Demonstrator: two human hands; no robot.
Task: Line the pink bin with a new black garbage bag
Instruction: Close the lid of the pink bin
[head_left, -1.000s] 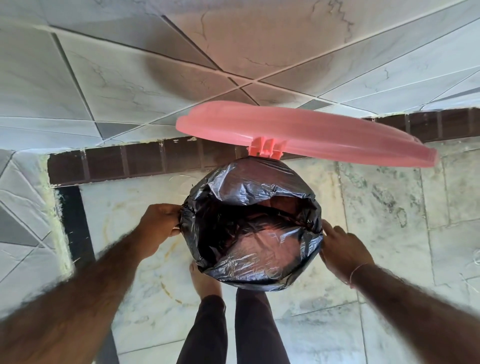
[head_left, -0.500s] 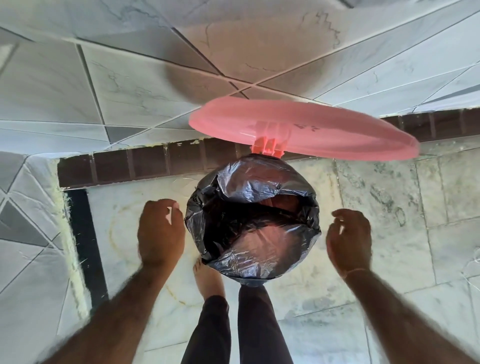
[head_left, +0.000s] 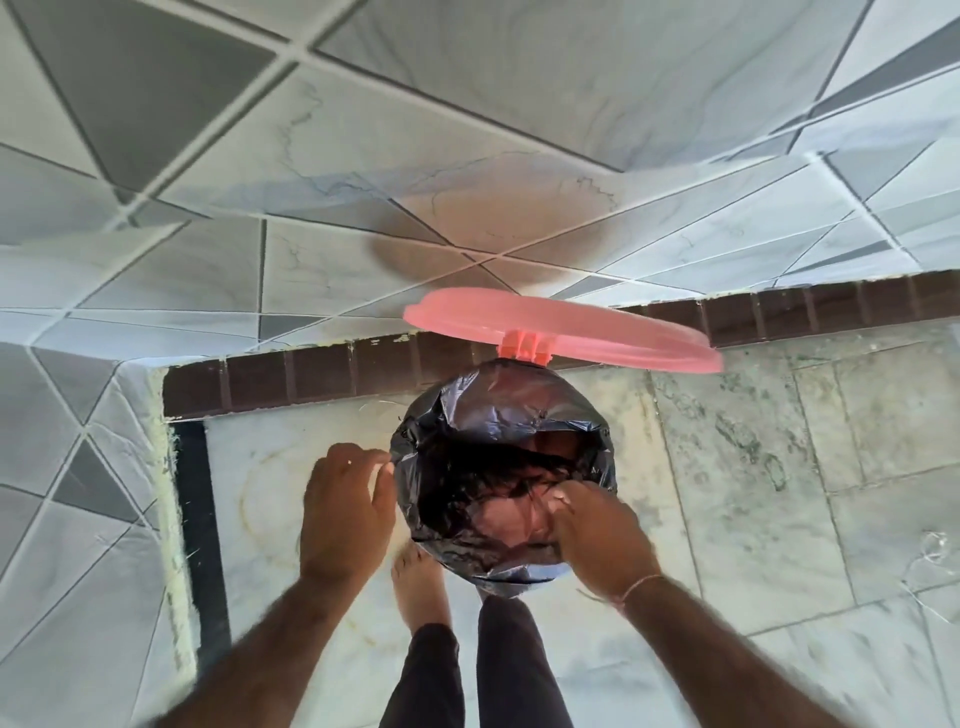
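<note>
Black garbage bag (head_left: 498, 415) drapes the bin's rim; left hand (head_left: 345, 512) pinches its edge, right hand (head_left: 597, 530) grips inside, lid (head_left: 561, 332) raised.

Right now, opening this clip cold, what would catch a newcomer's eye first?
The pink lid stands out first, flipped open behind the bin at centre against grey tiled walls. Just below it gapes the black garbage bag, its crinkled film draped over the rim with pink showing through inside. The right hand reaches into the bag's mouth at its near right edge, while the left hand sits at the bag's left side, fingertips at the film.
</note>
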